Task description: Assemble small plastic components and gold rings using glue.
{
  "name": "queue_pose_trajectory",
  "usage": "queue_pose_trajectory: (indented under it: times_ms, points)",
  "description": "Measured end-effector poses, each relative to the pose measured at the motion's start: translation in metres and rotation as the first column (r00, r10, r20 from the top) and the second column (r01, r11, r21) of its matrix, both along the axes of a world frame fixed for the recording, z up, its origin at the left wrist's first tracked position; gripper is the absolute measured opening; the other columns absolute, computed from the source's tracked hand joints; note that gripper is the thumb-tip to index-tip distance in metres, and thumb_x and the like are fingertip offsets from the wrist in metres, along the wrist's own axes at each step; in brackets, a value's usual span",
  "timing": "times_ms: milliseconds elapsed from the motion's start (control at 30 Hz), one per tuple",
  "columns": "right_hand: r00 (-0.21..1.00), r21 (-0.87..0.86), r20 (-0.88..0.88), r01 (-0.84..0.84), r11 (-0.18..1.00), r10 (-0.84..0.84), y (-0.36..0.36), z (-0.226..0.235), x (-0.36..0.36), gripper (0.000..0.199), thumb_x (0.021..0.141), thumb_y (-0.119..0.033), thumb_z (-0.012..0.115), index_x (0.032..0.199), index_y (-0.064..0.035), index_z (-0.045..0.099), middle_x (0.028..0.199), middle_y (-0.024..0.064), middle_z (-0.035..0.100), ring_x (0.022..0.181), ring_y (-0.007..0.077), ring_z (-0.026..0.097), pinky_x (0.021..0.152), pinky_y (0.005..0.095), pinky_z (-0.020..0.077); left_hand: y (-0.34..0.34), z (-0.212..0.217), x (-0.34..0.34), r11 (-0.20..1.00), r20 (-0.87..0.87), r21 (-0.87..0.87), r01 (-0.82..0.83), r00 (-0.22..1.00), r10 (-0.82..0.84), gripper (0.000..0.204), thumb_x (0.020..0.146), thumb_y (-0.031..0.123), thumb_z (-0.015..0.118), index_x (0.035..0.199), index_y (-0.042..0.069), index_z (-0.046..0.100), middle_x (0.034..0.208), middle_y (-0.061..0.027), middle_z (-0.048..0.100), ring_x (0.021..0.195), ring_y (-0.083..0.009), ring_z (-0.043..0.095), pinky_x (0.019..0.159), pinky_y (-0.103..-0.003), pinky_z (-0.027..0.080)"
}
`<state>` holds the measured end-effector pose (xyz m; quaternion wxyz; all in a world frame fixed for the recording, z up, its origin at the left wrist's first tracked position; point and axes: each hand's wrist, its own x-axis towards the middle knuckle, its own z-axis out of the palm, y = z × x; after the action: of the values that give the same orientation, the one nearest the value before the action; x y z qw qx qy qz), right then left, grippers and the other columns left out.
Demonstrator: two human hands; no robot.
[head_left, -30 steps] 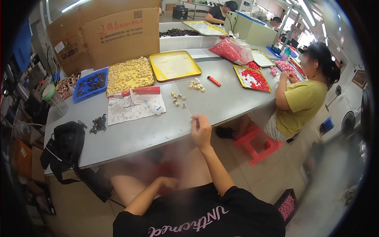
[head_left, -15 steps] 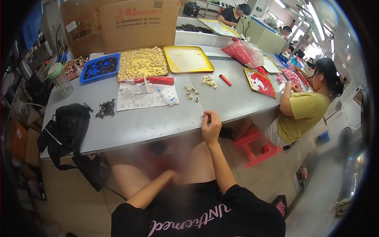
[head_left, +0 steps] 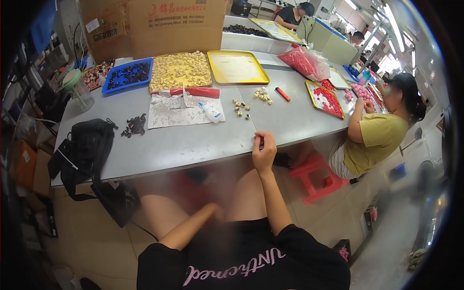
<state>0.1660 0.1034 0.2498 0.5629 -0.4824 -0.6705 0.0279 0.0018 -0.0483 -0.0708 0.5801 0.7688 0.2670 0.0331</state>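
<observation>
While the right hand rests at the near edge of the grey counter, its grip is pinched narrow on something too small to be made out. The left hand is lowered to the lap, blurred, and whether it is closed cannot be told. The nearest loose pieces, small cream beads, lie further in, apart from the hand, beside a white glue bottle on a sheet of paper. For a steady pinch, the wrist is best braced on the counter edge and the piece kept over the surface, so a slip is caught rather than lost to the floor.
</observation>
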Motion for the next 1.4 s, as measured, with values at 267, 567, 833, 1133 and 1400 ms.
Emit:
queue_pose_trajectory:
  times_ms: [267,567,833,1133,1400]
  points:
    - [0.999,0.032,0.031,0.028,0.999,-0.029,-0.001,0.004,0.001,0.009,0.08,0.002,0.053,0.087,-0.0017,0.058,0.075,0.0116,0.054,0.06,0.0234,0.052,0.057,0.0337,0.0434,-0.014,0.002,-0.001,0.999,-0.017,-0.019,0.031,0.999,-0.031,0.053,0.073,0.031,0.076,0.114,0.0,0.061,0.105,-0.0162,0.065,0.103,-0.0256,0.058,0.091,-0.036,0.043]
    - [0.999,0.044,0.039,0.028,0.999,-0.03,-0.001,0.003,0.0,0.009,0.08,0.002,0.053,0.086,-0.0014,0.059,0.075,0.0106,0.054,0.061,0.0225,0.053,0.056,0.0332,0.0434,-0.02,0.007,-0.008,0.998,-0.039,-0.024,0.055,0.998,-0.056,0.053,0.073,0.031,0.076,0.113,0.0,0.061,0.105,-0.0158,0.065,0.102,-0.0253,0.058,0.09,-0.036,0.043]
    - [0.999,0.027,0.034,0.023,0.999,-0.024,-0.001,0.004,-0.002,0.009,0.08,0.002,0.053,0.086,-0.001,0.059,0.076,0.0108,0.054,0.061,0.0222,0.053,0.056,0.0325,0.0433,-0.024,0.007,-0.001,0.996,-0.041,-0.03,0.082,0.996,-0.084,0.053,0.073,0.031,0.076,0.113,0.0,0.061,0.104,-0.0155,0.065,0.102,-0.025,0.059,0.09,-0.036,0.043]
    - [0.999,0.025,0.018,0.027,0.999,-0.028,-0.001,0.004,-0.002,0.008,0.08,0.002,0.053,0.085,-0.0006,0.059,0.074,0.0106,0.054,0.06,0.0221,0.052,0.056,0.0325,0.0429,-0.036,0.009,0.0,0.993,-0.06,-0.056,0.107,0.992,-0.11,0.053,0.073,0.032,0.076,0.113,0.0,0.062,0.103,-0.0152,0.065,0.101,-0.0246,0.059,0.089,-0.036,0.044]
    - [0.999,0.06,0.026,0.023,0.998,-0.025,0.0,0.004,-0.003,0.008,0.08,0.003,0.053,0.084,-0.0004,0.059,0.072,0.01,0.053,0.059,0.0217,0.05,0.055,0.0324,0.0416,-0.042,0.012,-0.001,0.991,-0.076,-0.071,0.117,0.99,-0.122,0.053,0.073,0.032,0.076,0.113,0.0,0.062,0.103,-0.0149,0.066,0.1,-0.0243,0.059,0.089,-0.035,0.044]
